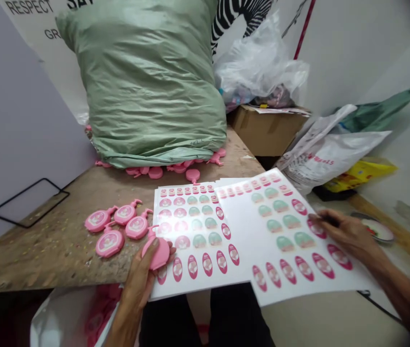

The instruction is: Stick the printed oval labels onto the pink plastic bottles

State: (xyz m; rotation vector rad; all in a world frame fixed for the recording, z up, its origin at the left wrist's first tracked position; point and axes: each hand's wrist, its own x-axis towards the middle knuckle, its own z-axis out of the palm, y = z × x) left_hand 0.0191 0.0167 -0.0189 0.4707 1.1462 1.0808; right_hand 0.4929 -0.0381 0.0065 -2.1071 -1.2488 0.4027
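My left hand [141, 272] grips a flat pink plastic bottle shape with a pump-like top [159, 253], its plain face toward me. On the right, my right hand [349, 236] pinches the edge of a white sticker sheet [233, 226] printed with pink and green labels. That sheet is lifted and tilted, and pink ovals run along two of its edges. Under it lies a stack of similar sheets [199, 277], its near edge overhanging the table. Several pink bottle shapes bearing round labels [110, 242] rest left of the stack.
A big green sack [150, 86] stands at the back, with pink pieces [192, 175] at its foot. Right of it are a cardboard box [262, 130] and plastic bags [327, 159]. A black wire frame [27, 226] lies at left. Below the table hangs a white bag [56, 313] of pink pieces.
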